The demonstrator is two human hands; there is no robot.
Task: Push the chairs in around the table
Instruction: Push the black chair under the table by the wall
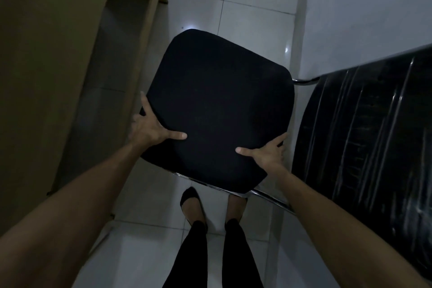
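Legs [215, 252] in black trousers stand on the pale tiled floor [252, 21] at the bottom of the view, with black flat shoes [191, 203] just behind the chair. Both bare forearms reach forward and down from the lower corners. The left hand [149, 127] grips the near left edge of the black seat [217, 105]: its thumb lies flat on top of the cushion and the fingers [144, 103] wrap around the side edge, so this hand is closed on the seat. The right hand [266, 153] takes the near right edge in the same way, thumb on top pointing inward, the other fingers curled under the rim, closed on the seat too. The seat is wide, dark and rounded at the corners, and it is turned a little so its far corner points away. A shiny metal frame [271, 199] shows under its near edge. This chair stands in the narrow passage between a brown wooden surface [46, 54] on the left and a second black chair [364, 135] on the right, whose glossy upholstery catches the light. The seat is close to the second chair; whether they touch, I cannot tell. A grey wall [369, 7] rises behind on the right.
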